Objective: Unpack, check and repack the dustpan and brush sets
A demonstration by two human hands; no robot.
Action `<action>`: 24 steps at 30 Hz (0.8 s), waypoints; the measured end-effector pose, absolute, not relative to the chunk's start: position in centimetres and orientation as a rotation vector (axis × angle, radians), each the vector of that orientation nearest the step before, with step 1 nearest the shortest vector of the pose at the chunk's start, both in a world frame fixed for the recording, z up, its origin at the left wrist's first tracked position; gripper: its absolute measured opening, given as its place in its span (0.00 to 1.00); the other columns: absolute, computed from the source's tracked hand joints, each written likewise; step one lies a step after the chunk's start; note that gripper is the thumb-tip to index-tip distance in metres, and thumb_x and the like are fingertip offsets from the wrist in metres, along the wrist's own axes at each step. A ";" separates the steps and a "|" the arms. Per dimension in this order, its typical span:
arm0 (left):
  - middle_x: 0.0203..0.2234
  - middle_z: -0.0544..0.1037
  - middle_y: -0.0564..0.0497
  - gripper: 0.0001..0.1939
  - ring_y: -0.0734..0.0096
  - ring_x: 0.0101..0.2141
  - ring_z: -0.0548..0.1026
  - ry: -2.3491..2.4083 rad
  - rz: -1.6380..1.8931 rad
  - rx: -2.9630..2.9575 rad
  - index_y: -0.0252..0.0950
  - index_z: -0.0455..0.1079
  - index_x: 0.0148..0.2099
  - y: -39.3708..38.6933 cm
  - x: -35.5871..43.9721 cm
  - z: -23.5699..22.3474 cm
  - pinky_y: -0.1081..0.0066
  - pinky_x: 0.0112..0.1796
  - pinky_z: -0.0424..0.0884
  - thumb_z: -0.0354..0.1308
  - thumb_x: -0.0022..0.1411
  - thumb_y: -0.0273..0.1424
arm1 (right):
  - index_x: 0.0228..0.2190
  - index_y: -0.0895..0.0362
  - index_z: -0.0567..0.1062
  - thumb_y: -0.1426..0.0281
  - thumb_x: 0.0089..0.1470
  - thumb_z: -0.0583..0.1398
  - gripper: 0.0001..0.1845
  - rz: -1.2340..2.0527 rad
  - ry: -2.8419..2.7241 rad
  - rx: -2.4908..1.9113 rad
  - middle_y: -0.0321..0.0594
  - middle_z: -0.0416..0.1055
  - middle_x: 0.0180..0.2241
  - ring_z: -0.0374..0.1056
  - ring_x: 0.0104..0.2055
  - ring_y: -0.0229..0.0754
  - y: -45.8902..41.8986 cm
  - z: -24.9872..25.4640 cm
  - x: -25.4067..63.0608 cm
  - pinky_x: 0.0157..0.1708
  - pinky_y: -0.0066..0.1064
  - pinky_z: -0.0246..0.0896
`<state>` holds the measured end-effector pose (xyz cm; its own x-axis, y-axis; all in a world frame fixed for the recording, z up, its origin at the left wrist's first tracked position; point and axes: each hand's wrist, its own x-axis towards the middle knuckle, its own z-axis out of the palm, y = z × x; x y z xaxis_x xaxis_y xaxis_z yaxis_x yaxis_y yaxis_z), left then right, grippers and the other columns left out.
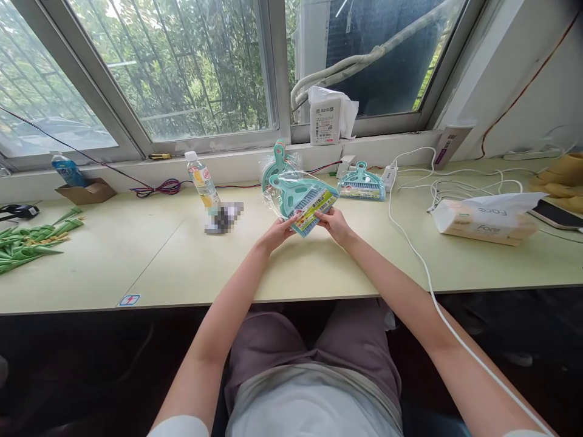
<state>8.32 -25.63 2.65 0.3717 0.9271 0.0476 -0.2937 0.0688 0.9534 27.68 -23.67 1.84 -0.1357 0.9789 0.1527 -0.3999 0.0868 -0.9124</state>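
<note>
A teal mini brush and dustpan set point(298, 193) in a clear plastic bag, with a yellow-green label at its near end, is tilted up over the pale green desk point(182, 267). My left hand point(279, 230) grips the near left corner of the pack. My right hand point(334, 222) pinches the near right corner by the label. A second teal brush set point(362, 183) lies flat on the desk behind and to the right, untouched.
A plastic drink bottle point(201, 180) stands left of the pack. A tissue pack point(485, 220), white cables point(412, 243) and a phone point(558, 213) lie at the right. Green folded leaf strips point(34, 240) lie at the far left. A white box point(325, 121) sits on the windowsill.
</note>
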 end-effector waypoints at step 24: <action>0.52 0.76 0.43 0.24 0.55 0.53 0.72 0.757 1.022 1.190 0.36 0.72 0.53 -25.6 8.5 2.6 0.58 0.52 0.70 0.67 0.54 0.36 | 0.34 0.57 0.74 0.67 0.37 0.74 0.22 1.419 -1.111 -0.671 0.42 0.77 0.41 0.74 0.44 0.47 -23.4 2.0 28.1 0.49 0.44 0.72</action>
<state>8.50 -25.65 2.65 0.3762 0.9257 0.0403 -0.2306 0.0514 0.9717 28.07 -23.41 2.03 -0.1809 0.9637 0.1962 -0.4214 0.1043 -0.9009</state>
